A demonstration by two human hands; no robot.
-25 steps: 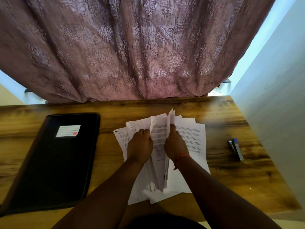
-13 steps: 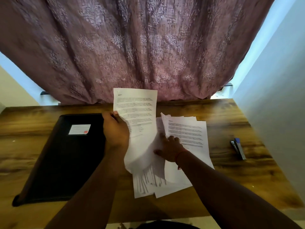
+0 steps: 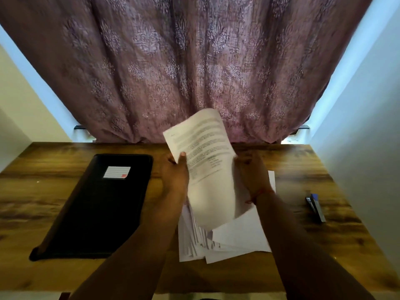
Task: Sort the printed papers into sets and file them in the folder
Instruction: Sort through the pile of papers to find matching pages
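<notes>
Loose pile of printed papers (image 3: pixel 238 239) fanned on the desk (image 3: pixel 335 245) nearest the body, under both forearms. Above it, left hand (image 3: pixel 175 176) pinches the lifted sheet (image 3: pixel 205 161) at its left edge, thumb on top; right hand (image 3: pixel 253 176) grips the right edge, blurred. Sheet's long axis runs away from the body, top tilted left. Folder (image 3: pixel 101 204) lies closed, left of the pile, nearer the left hand. Stapler (image 3: pixel 316 207) far right.

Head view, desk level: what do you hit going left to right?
Black folder → left hand → lifted printed sheet → right hand → stapler. The loose paper pile lies under the hands, so it has no clear slot.
</notes>
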